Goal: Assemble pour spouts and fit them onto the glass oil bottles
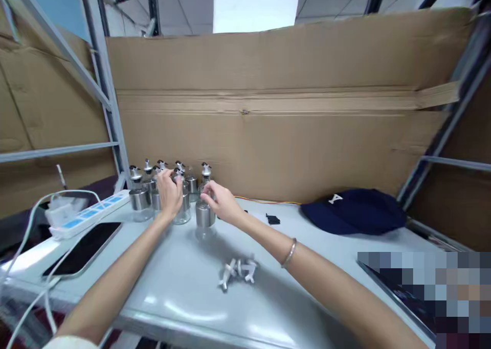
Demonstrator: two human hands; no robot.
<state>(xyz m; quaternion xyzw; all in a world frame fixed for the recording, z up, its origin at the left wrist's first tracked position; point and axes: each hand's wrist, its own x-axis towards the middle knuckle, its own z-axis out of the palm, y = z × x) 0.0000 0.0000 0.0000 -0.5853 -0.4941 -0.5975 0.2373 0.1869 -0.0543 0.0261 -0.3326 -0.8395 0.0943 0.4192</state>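
Note:
Several small glass bottles with silver bands and metal spout tops stand grouped at the back left of the table. My left hand (170, 191) has its fingers closed around the upper part of a bottle (183, 206) at the front of the group. My right hand (223, 202) is closed at the neck of another bottle (205, 214), which stands upright at the group's right end. Its fingertips partly cover that neck. Behind my left hand, other bottles are partly hidden. A small pile of silver metal pieces (238, 272) lies on the table in front of my hands.
A phone (83, 249) and a white power strip (92, 213) with cables lie at left. A dark blue cap (355, 211) and a small black piece (272, 219) are at right. Cardboard (268, 144) walls the back of the grey table (184, 282). Metal posts frame both sides.

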